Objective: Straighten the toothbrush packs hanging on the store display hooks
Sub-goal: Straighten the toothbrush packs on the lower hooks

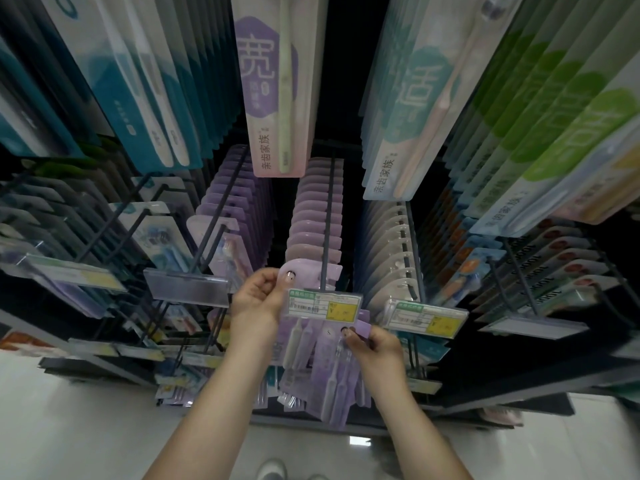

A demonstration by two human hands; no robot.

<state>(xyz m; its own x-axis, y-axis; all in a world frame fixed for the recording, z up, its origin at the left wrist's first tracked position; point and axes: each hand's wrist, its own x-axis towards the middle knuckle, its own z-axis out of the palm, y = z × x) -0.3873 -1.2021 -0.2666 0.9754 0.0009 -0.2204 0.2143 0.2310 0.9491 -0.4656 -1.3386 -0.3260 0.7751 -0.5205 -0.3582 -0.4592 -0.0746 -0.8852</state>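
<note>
Hands are both busy at the middle hook (pixel 325 216). My left hand (pixel 258 299) pinches the top edge of the front purple pack (pixel 311 271), right by the price tag (pixel 323 304) at the hook's tip. My right hand (pixel 372 344) pinches a second purple pack (pixel 332 368) that hangs lower, just under the tag, and it tilts to one side. The hands are apart, one on each side of the tag.

I think the job is only partly done. Behind my fingers, the purple packs (pixel 315 209) on this hook sit in a neat line, one after another. The white packs (pixel 391 237) on the next hook look tidy too. The front packs I hold are crooked and bunched, so they need fixing. Lower down, more packs look messy, but that part is blurry and I cannot tell for sure.
</note>
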